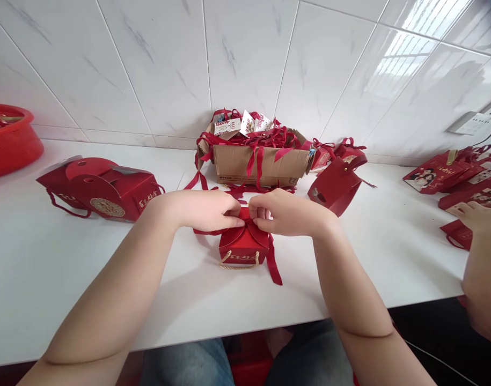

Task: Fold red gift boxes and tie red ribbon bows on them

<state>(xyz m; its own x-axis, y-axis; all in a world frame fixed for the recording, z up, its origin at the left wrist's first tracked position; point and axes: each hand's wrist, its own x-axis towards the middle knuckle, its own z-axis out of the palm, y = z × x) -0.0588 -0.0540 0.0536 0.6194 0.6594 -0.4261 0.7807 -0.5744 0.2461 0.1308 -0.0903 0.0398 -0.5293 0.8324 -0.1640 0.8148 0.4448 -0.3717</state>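
Two-handed, we pinch the red ribbon [273, 262] w/ L hand [215, 210] & R hand [283, 212] atop the small red box [245, 247] on the table [200, 305], prob. mid-knot, so next move calls for even, gentle tension.

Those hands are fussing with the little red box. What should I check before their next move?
1. Red box upright on the table: ok.
2. Left hand at the box's top: ok.
3. Right hand opposite it, also at the top: ok.
4. Ribbon tied: cannot tell, the hands partly hide its middle.
5. Gold cord handle clear of both hands: ok, at the box's front.
6. Neighbour's hand away from the box: ok, far right.
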